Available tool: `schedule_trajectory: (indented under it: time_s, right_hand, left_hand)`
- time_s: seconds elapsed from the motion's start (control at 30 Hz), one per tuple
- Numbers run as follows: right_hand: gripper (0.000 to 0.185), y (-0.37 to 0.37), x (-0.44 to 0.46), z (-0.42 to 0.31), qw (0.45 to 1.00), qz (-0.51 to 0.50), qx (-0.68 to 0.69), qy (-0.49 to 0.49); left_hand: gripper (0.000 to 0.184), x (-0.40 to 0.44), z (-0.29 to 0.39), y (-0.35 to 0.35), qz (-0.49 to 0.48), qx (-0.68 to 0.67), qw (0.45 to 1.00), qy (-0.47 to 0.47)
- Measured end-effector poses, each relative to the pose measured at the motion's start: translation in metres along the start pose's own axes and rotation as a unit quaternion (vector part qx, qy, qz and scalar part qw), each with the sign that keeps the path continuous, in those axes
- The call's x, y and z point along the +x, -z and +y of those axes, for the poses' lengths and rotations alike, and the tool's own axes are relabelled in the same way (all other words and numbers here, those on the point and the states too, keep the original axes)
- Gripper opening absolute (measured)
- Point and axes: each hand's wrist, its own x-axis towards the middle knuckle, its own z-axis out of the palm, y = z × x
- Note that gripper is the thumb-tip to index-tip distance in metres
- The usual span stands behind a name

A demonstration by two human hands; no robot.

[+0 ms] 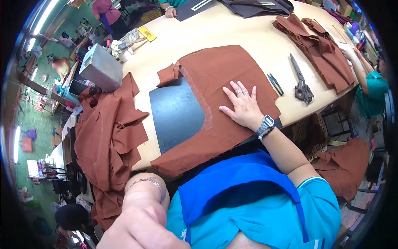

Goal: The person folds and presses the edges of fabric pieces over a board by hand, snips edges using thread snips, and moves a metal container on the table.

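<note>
My right hand (242, 103) lies flat with spread fingers on a brown cloth piece (224, 70) on the table. The cloth has a curved cut-out edge with a pale strip along it. Under the cloth, a dark smooth sheet (176, 112) shows through the opening. A small folded flap of the cloth stands at its upper left. My left hand (143, 222) is raised close to the camera at the bottom, its fingers out of clear view. Small snips (275, 84) lie right of the cloth, and large scissors (301, 79) with wrapped handles are farther right.
Crumpled brown cloth (112, 137) hangs over the left table edge by a metal box (101, 66). Stacked brown cloth (319, 50) lies at the right. Dark fabric (257, 7), a yellow object (147, 34) and a co-worker's hand (170, 11) are at the far side. Another person is at the right.
</note>
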Motion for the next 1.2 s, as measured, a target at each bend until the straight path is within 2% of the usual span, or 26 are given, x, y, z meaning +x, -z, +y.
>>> schedule_trajectory:
  time_s: [0.1, 0.17, 0.23, 0.33, 0.4, 0.47, 0.5, 0.57, 0.67, 0.73, 0.8, 0.83, 0.87, 0.97, 1.0, 1.07, 1.13, 1.2]
  right_hand:
    - [0.071, -0.001, 0.000, 0.001, 1.000, 0.001, -0.001, 0.001]
    - [0.071, -0.002, 0.000, 0.002, 1.000, 0.002, -0.001, -0.001]
    - [0.071, -0.001, 0.000, 0.001, 1.000, 0.003, -0.001, 0.000]
    - [0.071, -0.004, -0.001, 0.002, 1.000, 0.020, 0.000, 0.006]
    - [0.071, -0.002, -0.001, 0.001, 1.000, 0.017, 0.002, 0.004]
    - [0.070, -0.001, -0.001, 0.001, 1.000, 0.019, 0.001, 0.008]
    - [0.070, -0.003, -0.002, 0.002, 1.000, 0.023, 0.001, 0.011]
    - [0.070, -0.005, -0.001, 0.004, 0.999, 0.026, 0.001, 0.021]
    - [0.070, 0.001, 0.004, 0.011, 0.998, 0.007, 0.006, 0.061]
    - [0.070, 0.011, 0.017, 0.023, 0.995, -0.028, 0.011, 0.097]
    - [0.069, 0.017, 0.038, 0.044, 0.988, -0.053, 0.011, 0.142]
    - [0.066, 0.017, 0.052, 0.059, 0.986, -0.062, 0.014, 0.156]
    - [0.064, 0.016, 0.065, 0.069, 0.983, -0.071, 0.016, 0.171]
    - [0.045, 0.047, 0.090, 0.061, 0.988, -0.094, 0.024, 0.118]
    - [0.039, 0.034, 0.094, 0.065, 0.990, -0.048, 0.009, 0.131]
    - [0.044, 0.030, 0.085, 0.044, 0.995, -0.026, 0.048, 0.086]
    - [0.052, 0.007, 0.073, 0.028, 0.997, -0.003, 0.072, 0.031]
    - [0.055, -0.001, 0.065, 0.023, 0.998, -0.010, 0.040, 0.053]
  left_hand:
    - [0.033, 0.005, 0.007, 0.006, -0.036, 0.038, 0.997, 0.056]
    - [0.035, 0.004, 0.000, 0.008, -0.026, 0.126, 0.986, 0.105]
    - [0.034, -0.011, -0.041, 0.018, 0.019, 0.276, 0.947, 0.162]
    - [0.042, -0.045, -0.144, 0.067, 0.033, 0.440, 0.850, 0.287]
    - [0.055, -0.116, -0.223, 0.120, -0.008, 0.616, 0.720, 0.320]
    - [0.047, -0.177, -0.257, 0.149, -0.004, 0.692, 0.617, 0.376]
    - [0.035, -0.195, -0.261, 0.164, -0.022, 0.700, 0.598, 0.389]
    - [0.027, -0.208, -0.253, 0.181, 0.008, 0.679, 0.616, 0.400]
    - [0.020, -0.215, -0.223, 0.192, 0.091, 0.673, 0.567, 0.466]
    - [0.023, -0.221, -0.186, 0.193, 0.155, 0.674, 0.586, 0.421]
    - [0.017, -0.249, -0.155, 0.202, 0.132, 0.703, 0.554, 0.426]
    - [0.022, -0.251, -0.138, 0.193, 0.131, 0.694, 0.550, 0.446]
    - [0.025, -0.248, -0.124, 0.180, 0.078, 0.686, 0.583, 0.429]
    - [0.036, -0.240, -0.095, 0.134, -0.058, 0.610, 0.685, 0.393]
    - [0.041, -0.239, -0.090, 0.120, -0.085, 0.557, 0.726, 0.394]
    - [0.044, -0.231, -0.084, 0.095, -0.044, 0.478, 0.736, 0.477]
    - [0.037, -0.237, -0.095, 0.090, 0.061, 0.435, 0.788, 0.432]
    - [0.021, -0.227, -0.107, 0.099, 0.089, 0.465, 0.795, 0.380]
